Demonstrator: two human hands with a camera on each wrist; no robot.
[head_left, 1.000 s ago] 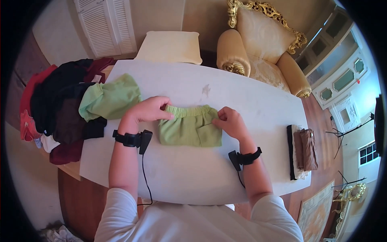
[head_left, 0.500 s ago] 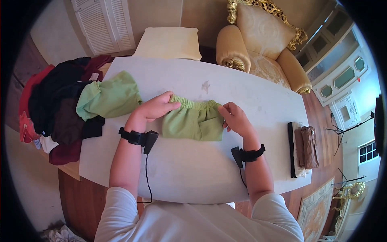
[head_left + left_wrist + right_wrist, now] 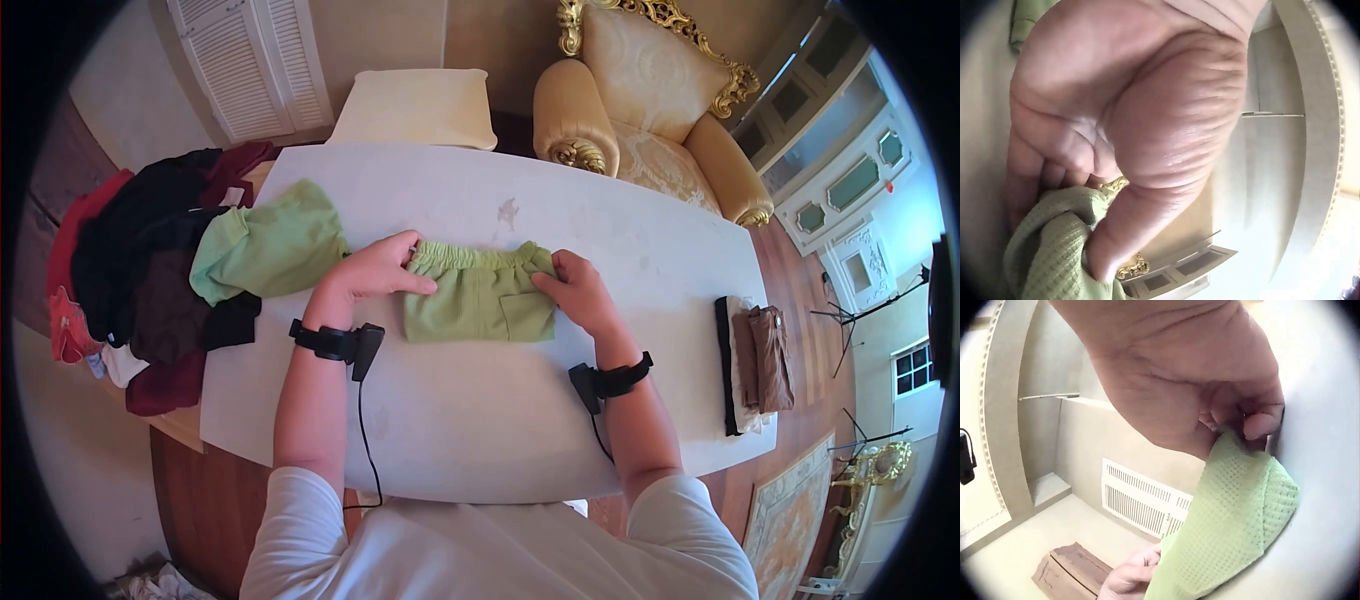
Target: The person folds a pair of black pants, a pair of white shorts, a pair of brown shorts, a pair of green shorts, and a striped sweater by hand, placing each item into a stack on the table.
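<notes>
Green cloth shorts (image 3: pixel 470 305) with a gathered waistband lie across the middle of the table, waistband toward the far side. At the waistband's left corner the left hand (image 3: pixel 375 268) pinches the fabric, thumb on top. The right hand (image 3: pixel 582 292) grips the right corner. Up close in the left wrist view, the left hand (image 3: pixel 1122 100) has green fabric (image 3: pixel 1060 250) between thumb and fingers. The right wrist view has the right hand (image 3: pixel 1191 381) pinching the edge of the textured green cloth (image 3: pixel 1229 519), its fingers curled.
A second green garment (image 3: pixel 275 240) lies at the table's left, beside a heap of dark and red clothes (image 3: pixel 150 250). Folded brown, white and black clothes (image 3: pixel 755 365) are stacked at the right edge. Beyond the white table (image 3: pixel 480 440) stand a stool (image 3: pixel 415 108) and an armchair (image 3: pixel 640 80).
Compared with a second ago, the shorts are slightly farther from the body and their waistband is spread wider. Both hands have shifted with them, and the right fingers now hold the corner.
</notes>
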